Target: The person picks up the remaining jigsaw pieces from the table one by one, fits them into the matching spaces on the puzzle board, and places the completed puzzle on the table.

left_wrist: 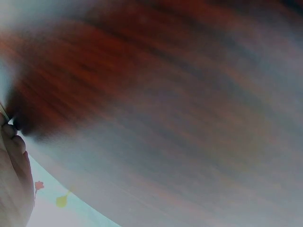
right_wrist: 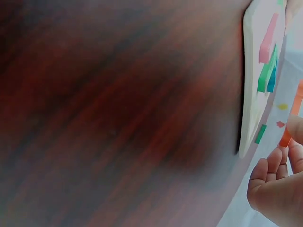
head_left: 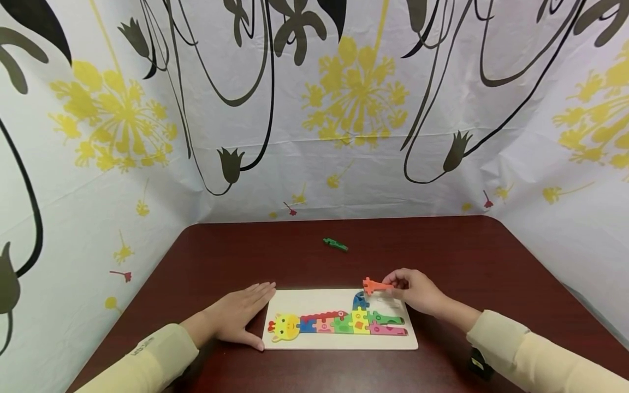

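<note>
A pale puzzle board [head_left: 314, 299] lies on the table, bearing a giraffe built of coloured pieces: a yellow head [head_left: 285, 327], a patchwork neck and body, and green [head_left: 387, 319] and pink [head_left: 388, 330] legs on the right. My right hand [head_left: 417, 290] pinches an orange puzzle piece [head_left: 375, 285] by its narrow end, over the board's upper right, its knobbed end near the blue piece [head_left: 360, 299]. In the right wrist view the orange piece [right_wrist: 297, 106] shows between thumb and fingers. My left hand [head_left: 241, 315] rests with extended fingers along the board's left edge.
A green puzzle piece [head_left: 336, 244] lies on the dark wooden table [head_left: 255, 251] beyond the board. White cloth with plant prints [head_left: 295, 109] hangs behind and at both sides of the table.
</note>
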The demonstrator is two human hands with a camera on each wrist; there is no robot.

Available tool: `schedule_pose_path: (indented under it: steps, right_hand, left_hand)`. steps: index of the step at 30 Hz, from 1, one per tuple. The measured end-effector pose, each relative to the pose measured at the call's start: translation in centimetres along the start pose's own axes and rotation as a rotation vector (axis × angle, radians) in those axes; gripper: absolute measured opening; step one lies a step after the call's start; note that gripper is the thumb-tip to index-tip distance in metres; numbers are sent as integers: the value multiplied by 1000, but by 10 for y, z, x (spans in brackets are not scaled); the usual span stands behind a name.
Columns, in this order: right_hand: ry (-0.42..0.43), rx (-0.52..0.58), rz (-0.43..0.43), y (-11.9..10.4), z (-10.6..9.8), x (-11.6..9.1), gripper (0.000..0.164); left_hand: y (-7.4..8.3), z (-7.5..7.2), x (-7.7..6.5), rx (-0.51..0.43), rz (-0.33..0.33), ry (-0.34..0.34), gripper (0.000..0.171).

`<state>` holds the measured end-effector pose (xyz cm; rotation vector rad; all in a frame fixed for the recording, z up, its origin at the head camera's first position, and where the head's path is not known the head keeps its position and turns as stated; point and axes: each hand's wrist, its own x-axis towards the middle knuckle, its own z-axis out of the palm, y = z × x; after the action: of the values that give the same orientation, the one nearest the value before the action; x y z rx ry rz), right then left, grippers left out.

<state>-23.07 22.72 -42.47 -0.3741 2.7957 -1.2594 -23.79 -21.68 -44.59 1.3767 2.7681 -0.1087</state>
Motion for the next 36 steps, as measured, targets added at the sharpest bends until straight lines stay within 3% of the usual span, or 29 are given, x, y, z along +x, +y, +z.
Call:
schedule_pose_path:
  steps: [36]
  right_hand:
    - [-84,24,4,11,6,-12,9]
  left_hand:
    - [-1,2,-1,3,21,41,115]
